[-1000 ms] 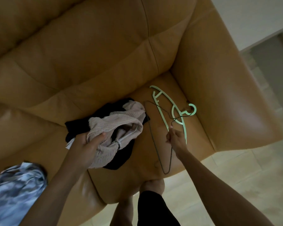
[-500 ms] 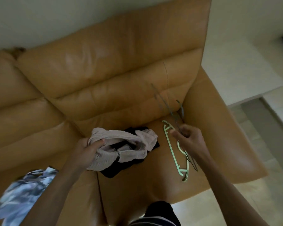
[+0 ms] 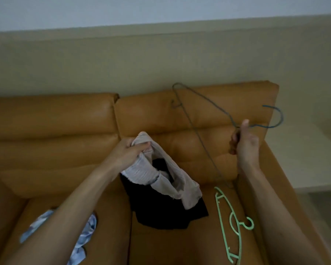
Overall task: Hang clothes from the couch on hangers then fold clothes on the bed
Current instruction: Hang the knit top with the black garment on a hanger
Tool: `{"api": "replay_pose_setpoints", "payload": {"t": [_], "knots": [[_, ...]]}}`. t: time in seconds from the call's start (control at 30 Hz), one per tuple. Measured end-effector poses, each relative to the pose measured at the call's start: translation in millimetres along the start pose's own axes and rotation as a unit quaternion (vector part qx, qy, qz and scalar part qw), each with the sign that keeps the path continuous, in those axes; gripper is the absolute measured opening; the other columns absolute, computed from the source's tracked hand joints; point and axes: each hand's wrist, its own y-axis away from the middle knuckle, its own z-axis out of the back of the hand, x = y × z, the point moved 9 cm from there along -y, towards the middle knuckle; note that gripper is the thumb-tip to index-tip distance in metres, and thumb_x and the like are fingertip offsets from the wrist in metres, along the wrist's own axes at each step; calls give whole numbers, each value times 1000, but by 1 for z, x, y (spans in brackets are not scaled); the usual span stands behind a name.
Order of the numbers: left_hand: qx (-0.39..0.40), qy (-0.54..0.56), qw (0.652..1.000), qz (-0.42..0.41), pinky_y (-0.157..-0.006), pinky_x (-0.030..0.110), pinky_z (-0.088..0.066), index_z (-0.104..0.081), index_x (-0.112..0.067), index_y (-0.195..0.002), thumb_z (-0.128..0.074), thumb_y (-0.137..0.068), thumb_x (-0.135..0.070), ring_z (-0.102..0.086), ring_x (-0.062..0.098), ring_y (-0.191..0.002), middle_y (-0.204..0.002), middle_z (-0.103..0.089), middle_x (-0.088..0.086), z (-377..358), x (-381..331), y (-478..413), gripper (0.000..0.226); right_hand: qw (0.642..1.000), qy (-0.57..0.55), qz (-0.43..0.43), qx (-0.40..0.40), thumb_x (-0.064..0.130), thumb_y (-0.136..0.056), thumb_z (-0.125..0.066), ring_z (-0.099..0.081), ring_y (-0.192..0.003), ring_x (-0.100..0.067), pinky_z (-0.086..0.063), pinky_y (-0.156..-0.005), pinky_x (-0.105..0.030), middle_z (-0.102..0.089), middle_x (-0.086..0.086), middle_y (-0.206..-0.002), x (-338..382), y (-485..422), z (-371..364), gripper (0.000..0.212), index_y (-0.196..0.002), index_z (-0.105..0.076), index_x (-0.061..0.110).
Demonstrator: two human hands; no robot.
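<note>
Head: wire hanger [image 3: 196, 134] in right hand [image 3: 244, 144]

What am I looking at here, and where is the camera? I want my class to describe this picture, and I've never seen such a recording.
No machine here: a person works bare-handed, and one camera worn on the head looks down at both arms. The left hand grips a beige garment that trails onto a black garment on the tan couch. The right hand holds up a wire hanger. A green plastic hanger and a blue patterned cloth lie on the seat.
</note>
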Motion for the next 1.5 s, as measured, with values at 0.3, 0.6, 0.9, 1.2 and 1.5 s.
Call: {"api": "replay_pose_setpoints", "payload": {"t": [0.3, 0.6, 0.9, 1.2, 1.5], "knots": [[-51, -13, 993, -107, -67, 31, -41, -66, 4, -88, -57, -101, -35, -55, 24, -69, -77, -58, 13, 45, -74, 27, 42, 915, -402, -32, 21, 24, -100, -38, -20, -48, -13, -25, -49, -27, -27, 3, -54, 90, 25, -53, 35, -66, -38, 19], [-102, 17, 974, -201, -73, 34, -42, -70, 3, -93, -58, -101, -34, -64, 29, -75, -81, -68, 20, 86, -130, 69, 40, 878, -463, 16, 119, 24, -107, -27, -26, -50, -14, -35, -57, -28, -28, 2, -55, 128, 64, -120, 40, -69, -37, 17], [-141, 53, 955, -254, -71, 32, -50, -71, -5, -91, -57, -101, -32, -67, 18, -67, -76, -71, 7, 135, -173, 98, 32, 966, -150, 3, 211, 33, -106, -38, -45, -67, -15, -32, -74, -37, -48, 5, -64, 42, 72, -140, 50, -58, -54, 29], [-201, 5, 951, -234, -69, 31, -44, -66, 8, -95, -58, -102, -36, -61, 17, -67, -82, -67, 23, 164, -166, 93, 45, 935, -64, 59, 345, 67, -86, -61, -53, -96, -18, -42, -89, -45, -54, -11, -91, 73, 76, -125, 44, -78, -65, 25], [-196, 28, 960, -200, -74, 34, -47, -70, 4, -102, -56, -102, -39, -68, 25, -79, -102, -73, 22, 176, -157, 87, 45, 897, -167, -1, 410, 28, -106, -45, -48, -137, -38, -35, -111, -63, -57, -25, -135, 83, 77, -123, 42, -79, -53, -3]]}}
